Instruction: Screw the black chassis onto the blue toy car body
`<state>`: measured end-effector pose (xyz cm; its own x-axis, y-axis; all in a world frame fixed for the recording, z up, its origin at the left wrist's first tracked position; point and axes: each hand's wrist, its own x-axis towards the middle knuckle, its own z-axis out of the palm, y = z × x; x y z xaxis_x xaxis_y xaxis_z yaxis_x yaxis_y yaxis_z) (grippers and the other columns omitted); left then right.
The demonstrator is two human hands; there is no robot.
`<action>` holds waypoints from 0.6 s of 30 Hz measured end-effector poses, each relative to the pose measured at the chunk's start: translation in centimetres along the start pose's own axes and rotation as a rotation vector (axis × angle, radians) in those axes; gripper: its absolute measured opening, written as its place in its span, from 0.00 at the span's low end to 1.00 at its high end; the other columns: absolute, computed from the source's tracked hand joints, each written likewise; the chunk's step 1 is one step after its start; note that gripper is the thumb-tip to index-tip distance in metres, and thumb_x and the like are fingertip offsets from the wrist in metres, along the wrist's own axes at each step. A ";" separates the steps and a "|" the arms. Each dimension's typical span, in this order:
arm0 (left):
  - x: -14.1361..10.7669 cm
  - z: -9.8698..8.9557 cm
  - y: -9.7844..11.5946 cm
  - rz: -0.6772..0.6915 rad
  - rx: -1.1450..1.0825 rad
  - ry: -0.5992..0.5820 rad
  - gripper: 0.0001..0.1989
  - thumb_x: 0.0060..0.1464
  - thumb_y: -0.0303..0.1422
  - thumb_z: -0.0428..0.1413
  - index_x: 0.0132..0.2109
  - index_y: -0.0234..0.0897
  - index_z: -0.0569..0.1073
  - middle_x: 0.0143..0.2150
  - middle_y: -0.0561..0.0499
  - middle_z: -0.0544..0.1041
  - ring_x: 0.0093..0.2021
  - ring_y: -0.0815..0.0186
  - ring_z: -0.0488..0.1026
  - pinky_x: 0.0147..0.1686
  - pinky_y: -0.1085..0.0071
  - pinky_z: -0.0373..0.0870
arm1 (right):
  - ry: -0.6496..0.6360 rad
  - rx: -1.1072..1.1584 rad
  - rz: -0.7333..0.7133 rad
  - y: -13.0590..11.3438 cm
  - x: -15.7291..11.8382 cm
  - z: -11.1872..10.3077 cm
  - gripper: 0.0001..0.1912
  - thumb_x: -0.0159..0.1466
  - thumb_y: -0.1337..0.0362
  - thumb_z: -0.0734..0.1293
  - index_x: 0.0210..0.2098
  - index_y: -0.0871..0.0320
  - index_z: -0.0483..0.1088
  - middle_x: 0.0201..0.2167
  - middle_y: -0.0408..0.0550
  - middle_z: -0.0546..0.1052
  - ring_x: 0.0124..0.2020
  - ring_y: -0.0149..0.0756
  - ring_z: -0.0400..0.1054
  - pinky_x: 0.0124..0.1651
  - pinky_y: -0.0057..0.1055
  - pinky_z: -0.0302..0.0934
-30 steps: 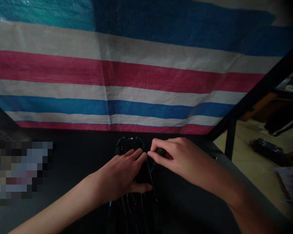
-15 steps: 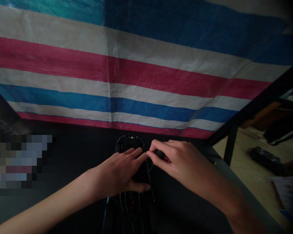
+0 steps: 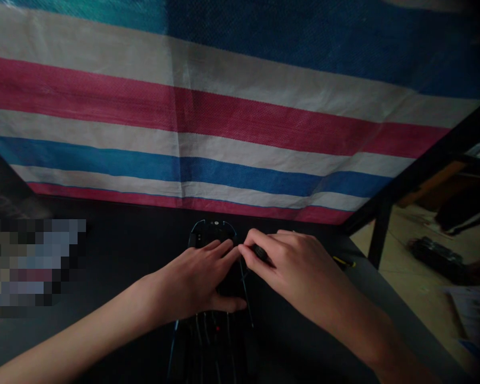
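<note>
One hand [image 3: 196, 277], the left, is lying spread over a black, blue-edged device [image 3: 214, 233] at the frame's lower centre; the right hand [image 3: 290, 261] is pinching a small black handle [image 3: 259, 252] just beside it, while striped sheeting [image 3: 244, 112] is filling the upper frame.

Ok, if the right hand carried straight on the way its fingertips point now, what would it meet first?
Most likely the fingertips of the left hand, which lie right beside those of the right hand, perhaps already touching; depth is unclear. Under the left hand is the blue-edged dark device.
</note>
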<state>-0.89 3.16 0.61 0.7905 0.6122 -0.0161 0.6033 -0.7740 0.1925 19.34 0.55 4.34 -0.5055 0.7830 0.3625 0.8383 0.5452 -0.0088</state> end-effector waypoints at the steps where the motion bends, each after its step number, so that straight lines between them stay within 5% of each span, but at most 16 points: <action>1: 0.0 0.0 0.0 -0.002 -0.001 -0.006 0.38 0.61 0.55 0.57 0.65 0.29 0.67 0.66 0.32 0.71 0.64 0.44 0.72 0.57 0.53 0.74 | -0.004 0.013 -0.004 0.0 0.0 0.0 0.08 0.72 0.63 0.65 0.35 0.54 0.70 0.22 0.40 0.73 0.24 0.37 0.70 0.29 0.35 0.50; 5: 0.0 -0.2 0.0 0.006 -0.005 -0.013 0.40 0.61 0.54 0.58 0.67 0.28 0.65 0.69 0.31 0.68 0.65 0.45 0.71 0.60 0.53 0.72 | -0.078 0.166 -0.029 0.2 -0.2 -0.5 0.03 0.71 0.68 0.64 0.41 0.55 0.69 0.31 0.42 0.76 0.33 0.37 0.73 0.36 0.34 0.60; 9: 0.1 -0.5 0.1 0.010 -0.021 0.002 0.41 0.61 0.54 0.58 0.69 0.28 0.62 0.69 0.32 0.68 0.65 0.46 0.71 0.57 0.54 0.74 | -0.144 0.253 -0.034 0.3 -0.4 -1.0 0.11 0.69 0.70 0.64 0.50 0.55 0.67 0.45 0.47 0.79 0.48 0.41 0.73 0.52 0.39 0.63; 14: 0.1 -0.4 0.2 -0.006 -0.014 0.005 0.38 0.60 0.54 0.59 0.66 0.31 0.66 0.67 0.35 0.70 0.63 0.45 0.73 0.55 0.53 0.76 | -0.181 0.201 0.040 0.4 -0.3 -0.7 0.06 0.74 0.62 0.61 0.46 0.52 0.69 0.34 0.43 0.78 0.38 0.40 0.74 0.42 0.39 0.65; 18: 0.0 -0.4 0.1 0.024 -0.032 0.017 0.36 0.62 0.54 0.57 0.66 0.33 0.66 0.67 0.36 0.70 0.62 0.47 0.74 0.56 0.54 0.75 | -0.124 0.295 -0.040 0.5 -0.2 -0.6 0.11 0.68 0.70 0.63 0.49 0.53 0.68 0.45 0.45 0.79 0.47 0.39 0.73 0.53 0.40 0.63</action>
<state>-0.82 3.16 1.00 0.8029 0.5960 0.0052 0.5800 -0.7833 0.2235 19.95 0.47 4.84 -0.5727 0.7801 0.2519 0.7313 0.6250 -0.2731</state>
